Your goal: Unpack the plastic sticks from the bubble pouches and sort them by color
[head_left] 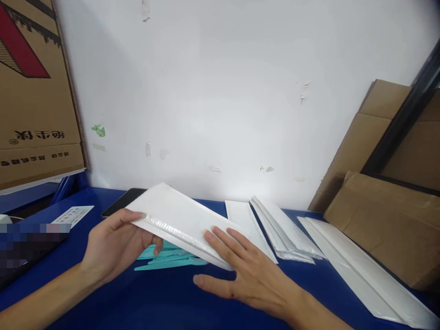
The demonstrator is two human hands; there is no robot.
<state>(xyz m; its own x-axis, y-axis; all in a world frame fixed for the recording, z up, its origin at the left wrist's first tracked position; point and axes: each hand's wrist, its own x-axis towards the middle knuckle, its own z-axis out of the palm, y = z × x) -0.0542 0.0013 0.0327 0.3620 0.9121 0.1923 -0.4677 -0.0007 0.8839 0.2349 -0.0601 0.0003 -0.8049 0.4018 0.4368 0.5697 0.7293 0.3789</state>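
Note:
A white bubble mailer (pixel 185 213) is held up at a tilt above the blue table, its glossy bubble-lined strip along the near edge. My left hand (pixel 118 243) grips its left end, thumb on top and fingers underneath. Stretched out across the mailer's right part are the fingers of my right hand (pixel 240 270), lying flat on its surface with the thumb spread apart. Below the mailer, several thin turquoise pieces (pixel 168 259) lie in a pile, partly hidden; their kind I cannot make out.
More white mailers lie to the right: a flat one (pixel 237 208), a stack (pixel 285 229) and long ones (pixel 364 270). Cardboard (pixel 385 224) stands at the right; a printed carton (pixel 37 101) is at the left. A dark flat device (pixel 125 201) and a label card (pixel 74 214) lie on the blue table (pixel 165 302).

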